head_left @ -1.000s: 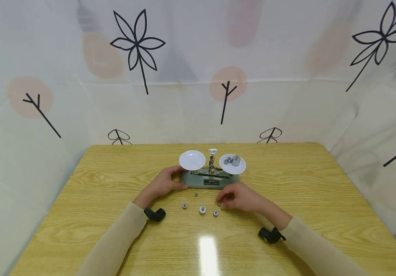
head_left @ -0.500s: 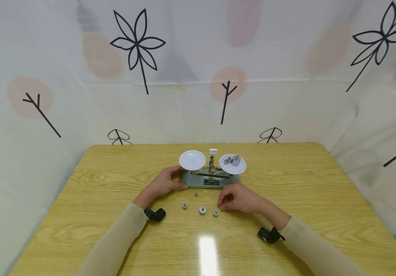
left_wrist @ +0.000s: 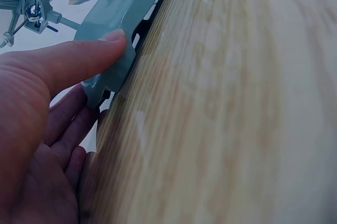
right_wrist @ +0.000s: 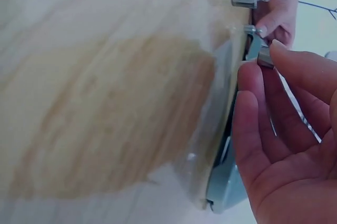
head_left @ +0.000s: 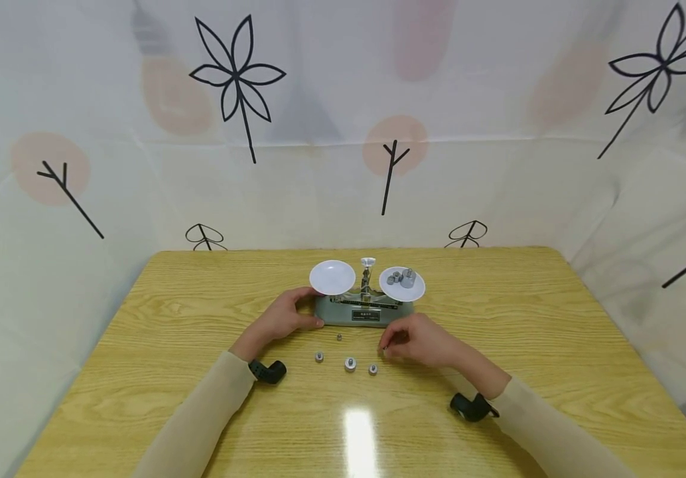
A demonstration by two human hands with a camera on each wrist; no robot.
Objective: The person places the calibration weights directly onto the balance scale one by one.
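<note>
A grey-green balance scale (head_left: 343, 313) with two white pans stands toward the back of the table. My left hand (head_left: 280, 317) grips the left end of its base; in the left wrist view the thumb (left_wrist: 100, 52) lies over the front and the other fingers reach behind. My right hand (head_left: 420, 342), in front of the base's right end, pinches a small metal weight (right_wrist: 265, 57) between thumb and fingertips. In the head view the fingers mostly hide that weight. The right pan (head_left: 417, 291) bears several metal weights (head_left: 408, 279), one clearly larger. Nothing lies in the left pan (head_left: 332, 277).
Several loose weights stand on the wooden table (head_left: 247, 425) before the scale: a larger one (head_left: 350, 364), one to its right (head_left: 373, 370), one to its left (head_left: 319, 357), and a tiny one (head_left: 340, 337) near the base. A patterned cloth (head_left: 319, 192) hangs behind the table.
My right hand first drew the small weight slightly toward me, then rose a little with it pinched, turning it mostly out of the head view. The left hand and scale have stayed put.
</note>
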